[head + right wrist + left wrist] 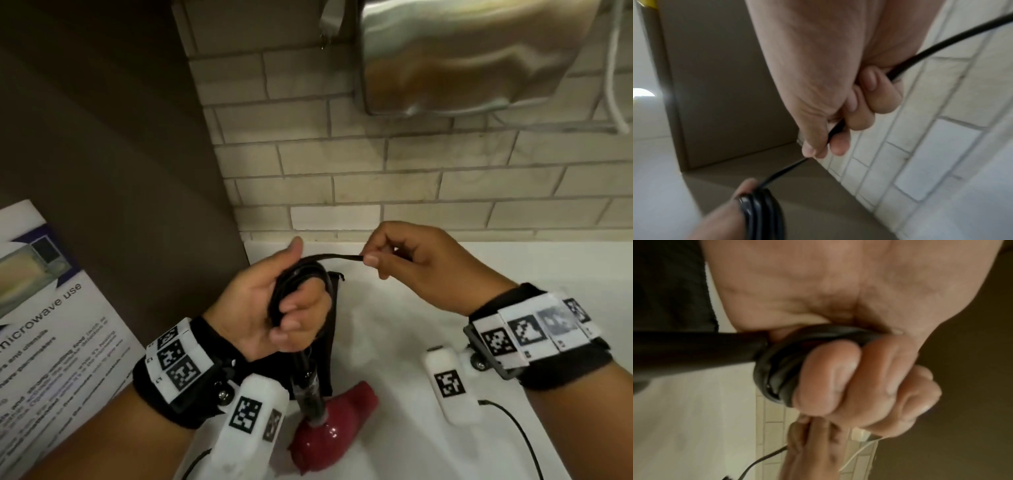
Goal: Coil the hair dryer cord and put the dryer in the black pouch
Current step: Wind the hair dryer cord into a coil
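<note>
Over the white counter my left hand point(284, 322) grips several loops of the black cord point(294, 284), fingers curled round the bundle. A taut strand of it point(339, 257) runs right to my right hand point(371, 260), which pinches it between thumb and forefinger. The red hair dryer point(329, 435) hangs or stands below my left hand, its black handle point(306, 387) pointing up. The black pouch point(325, 380) lies flat on the counter beneath, mostly hidden. The left wrist view shows the coil point(777, 369) against my fingers point(838, 378). In the right wrist view the cord point(836, 128) passes through my fist toward the coil point(760, 211).
A brown cabinet panel point(120, 171) stands at the left with a microwave-use poster point(51, 325) leaning on it. A tiled wall point(411, 181) backs the counter point(411, 325); a metal dispenser point(462, 51) hangs above. A thin black cable point(513, 421) trails at the right.
</note>
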Available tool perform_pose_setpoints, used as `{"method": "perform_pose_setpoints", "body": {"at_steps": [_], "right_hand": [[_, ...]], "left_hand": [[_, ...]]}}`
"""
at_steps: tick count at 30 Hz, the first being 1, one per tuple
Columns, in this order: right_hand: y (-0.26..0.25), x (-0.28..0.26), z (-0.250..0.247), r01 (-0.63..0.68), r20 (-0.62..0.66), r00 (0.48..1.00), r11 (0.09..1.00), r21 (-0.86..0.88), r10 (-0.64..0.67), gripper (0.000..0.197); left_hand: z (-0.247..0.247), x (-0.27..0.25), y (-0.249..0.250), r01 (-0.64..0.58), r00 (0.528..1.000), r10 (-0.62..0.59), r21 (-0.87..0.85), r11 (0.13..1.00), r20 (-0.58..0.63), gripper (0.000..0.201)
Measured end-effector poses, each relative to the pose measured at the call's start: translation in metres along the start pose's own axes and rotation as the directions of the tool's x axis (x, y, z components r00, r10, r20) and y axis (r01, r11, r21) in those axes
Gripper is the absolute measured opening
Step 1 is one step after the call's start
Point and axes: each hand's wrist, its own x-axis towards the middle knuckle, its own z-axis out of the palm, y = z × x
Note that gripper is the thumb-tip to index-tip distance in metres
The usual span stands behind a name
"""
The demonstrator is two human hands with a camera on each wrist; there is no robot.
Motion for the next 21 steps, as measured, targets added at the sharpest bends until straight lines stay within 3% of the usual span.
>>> {"method": "perform_pose_setpoints", "body": {"at_steps": [5, 8, 10, 13, 15, 17, 21], "right_hand": [[0.03, -0.027, 0.032, -0.122, -0.01, 0.993, 0.988, -0.092, 0.121, 0.016], [0.029, -0.043, 0.05, -0.047, 0.016, 0.999, 0.977, -0.208, 0.051, 0.022], [0.019, -0.054, 0.057, 0.042, 0.123, 0.992, 0.923, -0.382, 0.006, 0.03], [-0.004, -0.064, 0.057, 0.179, 0.234, 0.971, 0.816, -0.549, -0.056, 0.033], [-0.022, -0.064, 0.049, 0.261, 0.257, 0.959, 0.739, -0.621, -0.123, 0.023], [-0.039, -0.059, 0.04, 0.356, 0.305, 0.932, 0.671, -0.651, -0.198, 0.014], [-0.067, -0.04, 0.015, 0.427, 0.357, 0.901, 0.656, -0.622, -0.248, 0.01]], "left_hand": [[-0.004, -0.002, 0.008, -0.237, 0.967, 0.251, -0.198, 0.951, 0.049, 0.058], [-0.01, 0.001, 0.01, -0.342, 0.938, 0.345, -0.217, 0.914, -0.026, 0.059], [-0.013, 0.0, 0.013, -0.415, 0.91, 0.4, -0.193, 0.889, -0.113, 0.057], [-0.011, 0.0, 0.015, -0.467, 0.845, 0.452, 0.018, 0.884, -0.286, 0.053], [-0.004, 0.005, 0.01, -0.417, 0.812, 0.463, 0.202, 0.886, -0.355, 0.053], [0.004, 0.012, 0.0, -0.322, 0.822, 0.44, 0.342, 0.883, -0.361, 0.052], [0.023, 0.02, -0.016, 0.022, 0.853, 0.255, 0.519, 0.855, -0.455, 0.06]]}}
